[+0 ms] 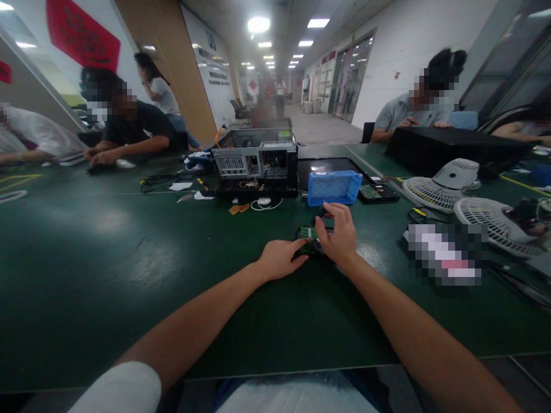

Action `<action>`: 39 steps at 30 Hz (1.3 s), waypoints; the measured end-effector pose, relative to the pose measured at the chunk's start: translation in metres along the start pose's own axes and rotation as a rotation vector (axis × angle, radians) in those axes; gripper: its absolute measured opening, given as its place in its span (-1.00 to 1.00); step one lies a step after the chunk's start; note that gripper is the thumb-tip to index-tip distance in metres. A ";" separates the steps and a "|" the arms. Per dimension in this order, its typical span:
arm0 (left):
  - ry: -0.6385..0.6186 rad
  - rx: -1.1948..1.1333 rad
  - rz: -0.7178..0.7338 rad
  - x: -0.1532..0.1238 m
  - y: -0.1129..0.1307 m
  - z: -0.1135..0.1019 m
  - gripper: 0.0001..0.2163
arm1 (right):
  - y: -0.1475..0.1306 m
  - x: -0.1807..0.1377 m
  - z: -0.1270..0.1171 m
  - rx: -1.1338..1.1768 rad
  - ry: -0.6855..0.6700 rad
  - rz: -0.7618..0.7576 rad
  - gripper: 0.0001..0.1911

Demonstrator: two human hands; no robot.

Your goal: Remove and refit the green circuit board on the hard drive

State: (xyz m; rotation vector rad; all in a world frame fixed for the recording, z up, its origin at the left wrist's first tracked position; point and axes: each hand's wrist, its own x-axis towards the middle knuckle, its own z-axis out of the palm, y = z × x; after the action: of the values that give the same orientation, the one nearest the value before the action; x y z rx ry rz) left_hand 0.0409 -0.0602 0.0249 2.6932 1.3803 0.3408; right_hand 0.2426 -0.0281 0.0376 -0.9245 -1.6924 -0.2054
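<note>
A small device in a black casing, with a bare green circuit board (306, 232), lies on the green table in front of me. My left hand (279, 258) grips its near left edge, index finger over the board and thumb along the near side. Above the right part of the device, my right hand (341, 238) is closed, thumb and fingers pinched round a small dark thing (321, 214) too unclear to name. The right hand covers much of the device. Just beyond it, a blue plastic box (334, 188) stands on its side, with its open face towards me.
Behind stands an opened computer case (253, 163), with a flat black panel (327, 166) beside it. White fan parts (443, 183) and a blurred-out item (443, 255) lie right. Cables (166, 182) and scraps lie left. Co-workers sit at both far sides.
</note>
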 end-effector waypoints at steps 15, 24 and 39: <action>-0.039 -0.006 -0.020 0.000 0.002 -0.004 -0.53 | -0.003 -0.003 0.001 0.053 -0.046 0.059 -0.56; -0.031 0.003 -0.014 0.000 0.001 -0.002 -0.53 | -0.002 -0.004 0.003 0.016 -0.031 0.063 -0.53; -0.038 -0.004 -0.024 0.000 0.003 -0.003 -0.52 | 0.000 0.000 0.003 0.070 0.024 0.020 -0.62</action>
State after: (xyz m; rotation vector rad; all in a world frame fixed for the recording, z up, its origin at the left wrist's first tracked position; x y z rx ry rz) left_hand 0.0423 -0.0613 0.0288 2.6632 1.3980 0.2880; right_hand 0.2401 -0.0263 0.0369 -0.8835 -1.6571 -0.1422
